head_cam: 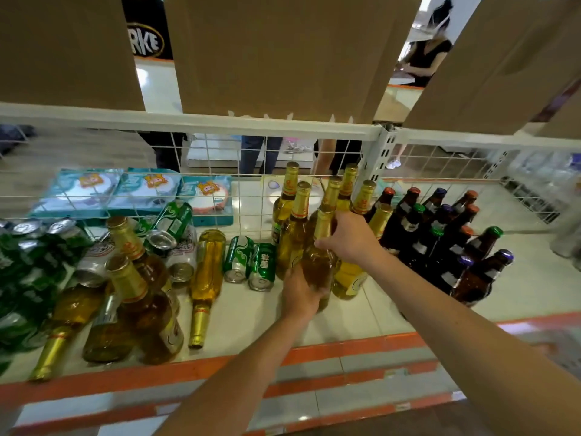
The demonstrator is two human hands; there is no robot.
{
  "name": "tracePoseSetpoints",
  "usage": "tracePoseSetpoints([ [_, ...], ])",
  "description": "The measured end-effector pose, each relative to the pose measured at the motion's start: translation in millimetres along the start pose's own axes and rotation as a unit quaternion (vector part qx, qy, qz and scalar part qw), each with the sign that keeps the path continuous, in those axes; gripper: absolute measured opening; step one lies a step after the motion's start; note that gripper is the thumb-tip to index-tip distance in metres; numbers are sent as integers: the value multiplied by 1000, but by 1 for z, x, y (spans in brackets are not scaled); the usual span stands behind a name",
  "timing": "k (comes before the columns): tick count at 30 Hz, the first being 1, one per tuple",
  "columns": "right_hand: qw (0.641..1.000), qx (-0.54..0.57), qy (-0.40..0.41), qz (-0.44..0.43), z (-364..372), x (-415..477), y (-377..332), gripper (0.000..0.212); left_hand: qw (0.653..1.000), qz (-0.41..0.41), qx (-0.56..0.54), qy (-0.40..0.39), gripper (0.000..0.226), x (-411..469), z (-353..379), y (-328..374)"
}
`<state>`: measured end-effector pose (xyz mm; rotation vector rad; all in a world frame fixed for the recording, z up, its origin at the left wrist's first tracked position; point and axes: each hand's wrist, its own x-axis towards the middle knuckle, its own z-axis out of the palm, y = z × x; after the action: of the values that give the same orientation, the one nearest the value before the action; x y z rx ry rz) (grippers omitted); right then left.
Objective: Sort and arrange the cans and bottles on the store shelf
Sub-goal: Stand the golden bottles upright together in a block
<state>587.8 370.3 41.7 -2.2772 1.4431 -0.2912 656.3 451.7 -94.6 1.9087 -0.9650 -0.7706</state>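
I hold one gold bottle (pixel 318 267) up straight with both hands so it won't tip. My right hand (pixel 349 239) wraps its neck and my left hand (pixel 298 295) curls round its bottom. It goes with the like: standing gold bottles (pixel 294 228) at 12 o'clock, brown bottles (pixel 440 243) at 3, fallen cans (pixel 251 262) at 9.

White shelf (pixel 245 313) with bottles (pixel 207 272), cans (pixel 262 265)

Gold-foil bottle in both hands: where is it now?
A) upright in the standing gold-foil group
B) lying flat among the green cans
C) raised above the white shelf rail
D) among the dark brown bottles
A: the bottle is upright, the right hand gripping its neck and the left hand its lower body, with the other standing gold-foil bottles right behind it.
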Motion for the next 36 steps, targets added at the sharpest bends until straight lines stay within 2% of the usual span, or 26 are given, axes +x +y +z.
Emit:
tracePoseSetpoints([
  [4, 998, 12, 46, 32, 2, -1, 15, 27, 1000, 17, -13, 18, 49, 13, 8, 8],
  [7, 997, -12, 49, 53, 0, 2, 22, 25, 999, 7, -50, -14, 43, 20, 3, 3],
  [9, 997, -48, -4, 65, -2, 0, 21, 26, 997, 9, -63, -46, 40, 22, -3, -1],
  [12, 986, -97, -105, 83, -4, -8, 16, 28, 998, 18, -47, -42, 45, 23, -20, -17],
  [14, 974, -135, -168, 74, -1, -13, 10, 25, 999, 20, -22, -25, 33, 25, -33, -32],
  [16, 969, -126, -205, 53, 11, -16, -2, 27, 1000, 3, -10, -9, 24, 27, -47, -50],
  [18, 973, -111, -200, 1, 32, -11, -16, 29, 1000, -25, -13, 8, 19, 30, -58, -68],
  [20, 976, -133, -159, -68, 58, 0, -32, 25, 998, -52, -32, 19, 9, 31, -68, -80],
  [22, 975, -134, -142, -104, 81, 11, -49, 25, 995, -74, -66, 25, 11, 35, -76, -90],
  [24, 967, -162, -161, -117, 104, 20, -63, 39, 992, -83, -94, 24, 20, 38, -81, -100],
  [26, 944, -242, -178, -134, 131, 27, -69, 56, 990, -95, -103, 30, 24, 40, -84, -107],
  [30, 909, -349, -201, -104, 173, 36, -66, 76, 985, -128, -113, 5, 15, 44, -87, -116],
  [32, 909, -359, -191, -93, 179, 39, -66, 75, 986, -136, -99, -15, 16, 46, -88, -123],
  [36, 909, -364, -167, -114, 182, 39, -69, 61, 989, -134, -64, -25, 14, 50, -92, -128],
])
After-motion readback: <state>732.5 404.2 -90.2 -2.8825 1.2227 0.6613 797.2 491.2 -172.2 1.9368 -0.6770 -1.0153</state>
